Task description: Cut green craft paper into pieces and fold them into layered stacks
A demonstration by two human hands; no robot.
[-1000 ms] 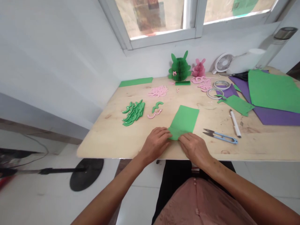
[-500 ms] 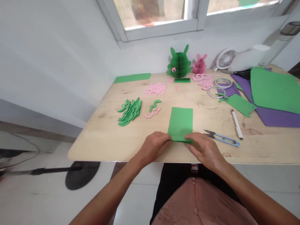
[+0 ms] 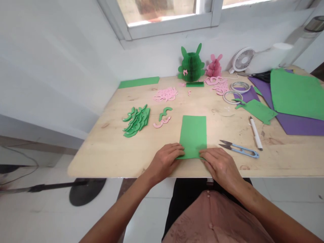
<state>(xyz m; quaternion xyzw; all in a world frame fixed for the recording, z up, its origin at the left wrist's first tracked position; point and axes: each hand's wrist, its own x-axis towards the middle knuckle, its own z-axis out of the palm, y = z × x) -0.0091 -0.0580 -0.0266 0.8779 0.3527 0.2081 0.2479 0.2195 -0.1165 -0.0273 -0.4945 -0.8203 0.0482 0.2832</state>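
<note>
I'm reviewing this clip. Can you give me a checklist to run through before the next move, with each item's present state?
1. Left hand at the near left corner of the green sheet: ok.
2. Right hand at its near right corner: ok.
3. Pile of green cutouts apart from the sheet: ok.
4. Snips closed: not ok, blades apart, tips close to the right hand.
5. White pen capped: cannot tell.

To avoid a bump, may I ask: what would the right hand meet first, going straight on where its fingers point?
The right hand already touches the green sheet; sliding on across it, it would probably meet the left hand first, though the exact angle is hard to judge.
</note>
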